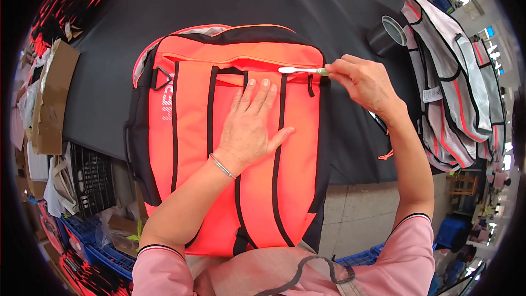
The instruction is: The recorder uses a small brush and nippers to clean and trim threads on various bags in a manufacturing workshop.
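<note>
A bright coral-orange backpack (pixel 227 120) with black trim lies on the black-covered table, its shoulder straps facing up. My left hand (pixel 247 123) rests flat on the straps, fingers spread and thumb out to the right. In my right hand (pixel 362 81) is a toothbrush (pixel 298 70) with a white head and green handle, pinched near its end. The toothbrush's head lies over the upper right of the backpack, beside an opening along the top of the back panel. A black zipper pull (pixel 310 85) hangs just below the toothbrush.
Grey bag pieces (pixel 455 87) with black and coral edging are piled at the right, by a dark grey cup (pixel 386 35). A cardboard box (pixel 55 96) stands at the left edge, above a black crate (pixel 90 181). Blue crates (pixel 104 252) sit lower left.
</note>
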A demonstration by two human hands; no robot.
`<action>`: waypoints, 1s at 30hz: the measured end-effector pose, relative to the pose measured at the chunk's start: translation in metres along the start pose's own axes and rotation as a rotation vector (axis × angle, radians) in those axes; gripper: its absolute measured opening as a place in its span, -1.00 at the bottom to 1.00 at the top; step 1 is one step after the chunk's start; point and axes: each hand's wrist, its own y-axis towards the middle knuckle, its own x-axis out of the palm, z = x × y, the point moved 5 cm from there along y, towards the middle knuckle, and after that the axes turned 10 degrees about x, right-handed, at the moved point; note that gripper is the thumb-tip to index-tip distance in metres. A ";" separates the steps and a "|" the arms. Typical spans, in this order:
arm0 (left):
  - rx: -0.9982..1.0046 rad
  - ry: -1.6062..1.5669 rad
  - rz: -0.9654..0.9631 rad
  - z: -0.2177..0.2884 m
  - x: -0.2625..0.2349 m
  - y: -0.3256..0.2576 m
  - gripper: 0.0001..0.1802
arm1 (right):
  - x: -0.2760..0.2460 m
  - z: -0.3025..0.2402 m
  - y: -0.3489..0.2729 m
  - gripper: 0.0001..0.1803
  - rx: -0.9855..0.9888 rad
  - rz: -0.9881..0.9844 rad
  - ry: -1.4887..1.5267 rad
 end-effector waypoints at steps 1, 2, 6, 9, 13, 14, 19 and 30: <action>-0.007 0.006 -0.008 0.000 0.001 0.000 -0.07 | 0.004 -0.004 0.003 -0.87 -0.006 -0.002 0.004; -0.009 0.006 -0.010 0.000 0.001 0.000 -0.07 | 0.010 -0.011 0.007 -0.90 -0.012 -0.003 -0.017; -0.001 -0.020 0.002 0.002 0.002 0.002 -0.06 | 0.033 -0.039 0.034 -0.93 -0.079 -0.030 -0.081; -0.010 -0.026 -0.004 0.001 0.002 0.001 -0.06 | 0.038 -0.045 0.046 -0.94 -0.144 -0.028 -0.081; -0.007 -0.021 0.002 0.000 0.001 -0.003 -0.06 | 0.034 -0.047 0.046 -0.92 -0.115 -0.181 -0.147; 0.001 -0.020 -0.006 0.001 0.002 -0.001 -0.05 | 0.035 -0.048 0.048 -0.93 -0.115 -0.138 -0.121; 0.000 -0.051 0.008 -0.001 0.002 -0.001 -0.05 | 0.040 -0.037 0.047 -0.91 -0.065 -0.183 -0.063; 0.008 -0.029 0.024 0.002 0.000 -0.002 -0.06 | 0.012 -0.022 0.026 -0.90 -0.028 -0.138 -0.079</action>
